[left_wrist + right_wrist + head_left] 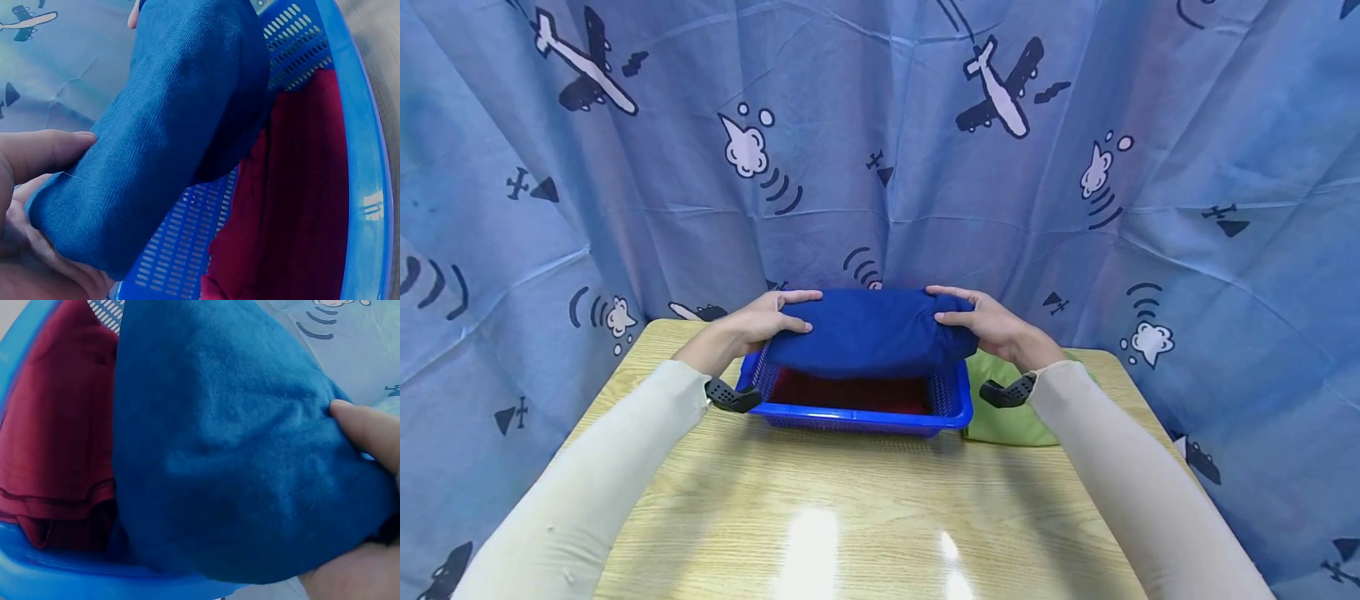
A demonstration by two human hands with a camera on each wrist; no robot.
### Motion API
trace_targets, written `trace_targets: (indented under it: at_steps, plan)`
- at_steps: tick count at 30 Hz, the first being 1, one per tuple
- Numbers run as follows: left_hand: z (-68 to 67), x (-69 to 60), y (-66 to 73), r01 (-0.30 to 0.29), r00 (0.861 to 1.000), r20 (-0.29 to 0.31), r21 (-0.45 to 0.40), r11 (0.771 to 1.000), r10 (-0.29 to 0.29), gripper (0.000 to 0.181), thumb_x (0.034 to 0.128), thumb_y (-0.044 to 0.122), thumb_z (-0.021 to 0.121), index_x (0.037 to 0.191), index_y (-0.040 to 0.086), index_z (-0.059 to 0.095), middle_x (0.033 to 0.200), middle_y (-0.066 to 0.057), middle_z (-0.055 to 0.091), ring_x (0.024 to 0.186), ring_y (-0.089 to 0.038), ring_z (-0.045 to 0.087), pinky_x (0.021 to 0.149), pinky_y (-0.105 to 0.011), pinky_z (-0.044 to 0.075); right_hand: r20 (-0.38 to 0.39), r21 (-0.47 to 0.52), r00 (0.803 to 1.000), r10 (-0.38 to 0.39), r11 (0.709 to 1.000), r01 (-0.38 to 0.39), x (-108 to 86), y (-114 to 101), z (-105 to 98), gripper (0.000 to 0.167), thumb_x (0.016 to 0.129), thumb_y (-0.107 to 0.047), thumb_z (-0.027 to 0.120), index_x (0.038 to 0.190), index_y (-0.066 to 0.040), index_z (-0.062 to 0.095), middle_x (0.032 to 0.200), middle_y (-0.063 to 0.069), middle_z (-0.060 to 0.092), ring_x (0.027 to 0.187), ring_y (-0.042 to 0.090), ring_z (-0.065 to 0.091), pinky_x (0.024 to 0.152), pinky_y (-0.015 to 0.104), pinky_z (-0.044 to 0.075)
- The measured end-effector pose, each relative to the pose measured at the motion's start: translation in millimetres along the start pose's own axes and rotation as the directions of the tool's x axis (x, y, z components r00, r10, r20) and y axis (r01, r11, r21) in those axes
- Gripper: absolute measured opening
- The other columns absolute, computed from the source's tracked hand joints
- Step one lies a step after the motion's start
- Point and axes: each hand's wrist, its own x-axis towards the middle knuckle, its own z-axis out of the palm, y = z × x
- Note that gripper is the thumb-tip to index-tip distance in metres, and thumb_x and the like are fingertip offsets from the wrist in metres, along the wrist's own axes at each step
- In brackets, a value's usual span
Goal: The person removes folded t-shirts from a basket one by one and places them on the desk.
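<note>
A folded dark blue cloth [865, 329] is held up over a blue plastic basket [865, 414]. My left hand [765, 321] grips its left end, thumb on the near face; the left wrist view shows the fingers curled beneath the cloth [150, 137]. At the other end my right hand [983, 321] pinches the cloth [250, 450], its thumb on top and other fingers partly hidden behind the fabric. Inside the basket lies a folded dark red cloth [294, 187], partly covered from view by the blue one.
A folded green cloth [1011, 408] lies on the wooden table [737, 500] just right of the basket, partly behind my right forearm. Behind the table hangs a blue curtain [880, 167] printed with airplanes.
</note>
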Motion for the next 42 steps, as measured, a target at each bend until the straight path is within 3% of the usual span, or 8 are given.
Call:
trace_targets:
  at_steps: [4,9,19,27,33,42]
  plan:
    - [0.5,-2.9,5.0,-0.013,1.0,0.005,-0.018,1.0,0.013,0.068,0.0971,0.003,0.06,0.158,0.024,0.037,0.16,-0.013,0.04,0.105,-0.015,0.066,0.082,-0.028,0.059,0.006,0.01,1.0,-0.016,1.0,0.015,-3.0,-6.0,-1.6,0.057,0.104,-0.015,0.057,0.158,-0.021,0.038,0.163,0.013,0.036,0.136,0.028,0.049,0.09,0.029,0.056]
    - [1.0,-5.3,12.4,-0.03,0.999,0.013,-0.03,0.999,0.03,0.069,0.0968,0.004,0.061,0.158,0.024,0.037,0.161,-0.011,0.04,0.12,-0.021,0.06,0.084,-0.027,0.058,0.002,0.02,1.0,-0.018,1.0,0.018,-7.4,-13.5,-4.3,0.057,0.104,-0.017,0.057,0.158,-0.025,0.038,0.164,0.012,0.033,0.137,0.028,0.048,0.091,0.031,0.057]
    - [6.1,-5.3,18.6,-0.059,0.998,0.013,-0.092,0.994,0.06,0.067,0.0979,0.003,0.06,0.157,0.026,0.038,0.162,-0.009,0.039,0.137,-0.028,0.049,0.085,-0.026,0.058,-0.006,0.066,1.0,-0.029,0.997,0.029,-14.6,-20.9,-8.8,0.057,0.103,-0.019,0.058,0.156,-0.03,0.039,0.161,0.011,0.037,0.112,0.012,0.065,0.088,0.035,0.059]
    - [12.1,-5.4,28.1,-0.091,0.996,0.004,-0.127,0.988,0.092,0.066,0.0975,0.002,0.059,0.155,0.027,0.042,0.16,-0.009,0.041,0.138,-0.029,0.048,0.084,-0.026,0.058,0.006,0.097,0.998,-0.068,0.993,0.068,-25.9,-28.6,-18.8,0.058,0.104,-0.019,0.057,0.157,-0.03,0.037,0.16,0.009,0.037,0.113,0.009,0.066,0.09,0.032,0.058]
    - [17.0,-3.8,38.4,-0.121,0.992,0.0,-0.14,0.983,0.123,0.065,0.0969,0.001,0.06,0.155,0.026,0.043,0.159,-0.009,0.042,0.137,-0.027,0.049,0.084,-0.025,0.058,-0.032,0.115,0.995,-0.095,0.988,0.098,-34.1,-36.3,-24.9,0.058,0.102,-0.019,0.061,0.155,-0.03,0.041,0.156,0.008,0.04,0.111,0.009,0.066,0.086,0.028,0.058]
    - [26.2,-3.0,55.3,-0.152,0.988,0.007,-0.162,0.975,0.155,0.066,0.0975,0.0,0.059,0.156,0.026,0.042,0.161,-0.008,0.039,0.143,-0.026,0.043,0.096,-0.031,0.053,-0.074,0.11,0.987,-0.14,0.983,0.147,-46.9,-50.0,-36.0,0.055,0.103,-0.017,0.059,0.154,-0.029,0.043,0.15,0.001,0.046,0.112,0.009,0.065,0.086,0.025,0.057]
